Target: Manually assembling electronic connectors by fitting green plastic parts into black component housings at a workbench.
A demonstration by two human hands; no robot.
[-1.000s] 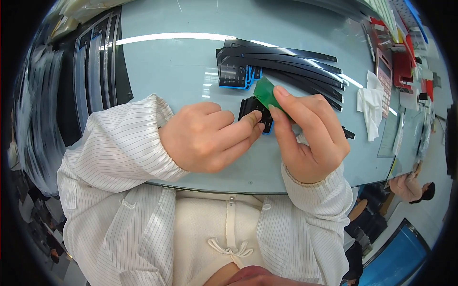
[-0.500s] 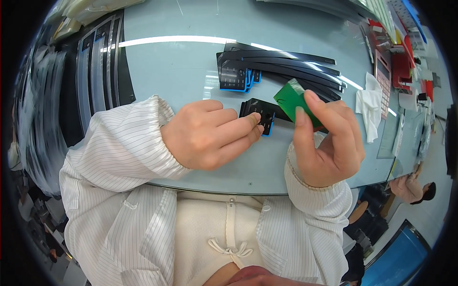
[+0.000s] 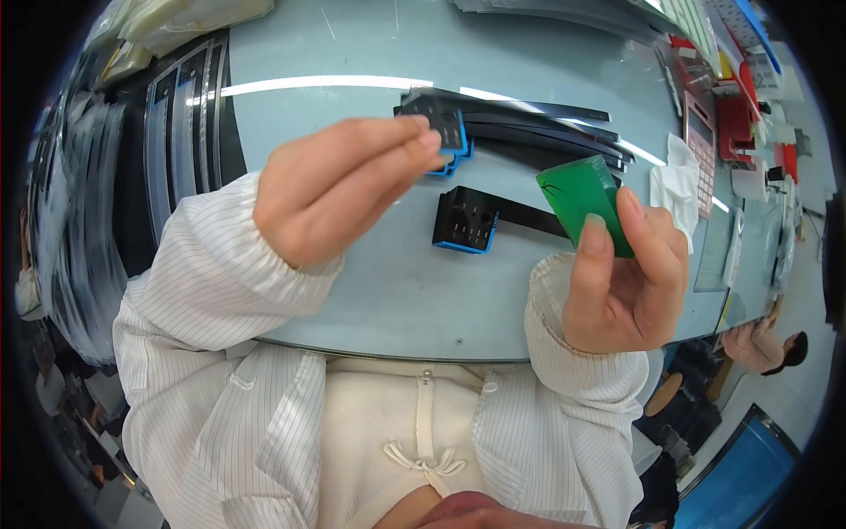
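My left hand (image 3: 330, 189) pinches the wide, blue-edged end of a thin black L-shaped panel (image 3: 450, 130), slightly smeared by motion. That panel is over a fanned pile of similar black panels (image 3: 538, 117), whose long narrow arms reach to the right. Closer to me lies a second, neater stack of the panels (image 3: 464, 220), blue edge toward me; its arm runs right, behind the green piece. Between thumb and fingers, my right hand (image 3: 630, 291) holds up a small flat green square (image 3: 573, 198) with a dark mark on it.
A crumpled white cloth (image 3: 674, 185) and a pink calculator (image 3: 701, 141) are at the right. Long dark panels (image 3: 181, 123) lie at the left, beside clear plastic sleeves (image 3: 79, 212). Grey sheets (image 3: 564, 18) sit at the far edge. Another person (image 3: 758, 344) is off to the right.
My left hand has moved from the near stack up and away from me, carrying a black panel to the far pile. The right hand has shifted slightly right with the green square.
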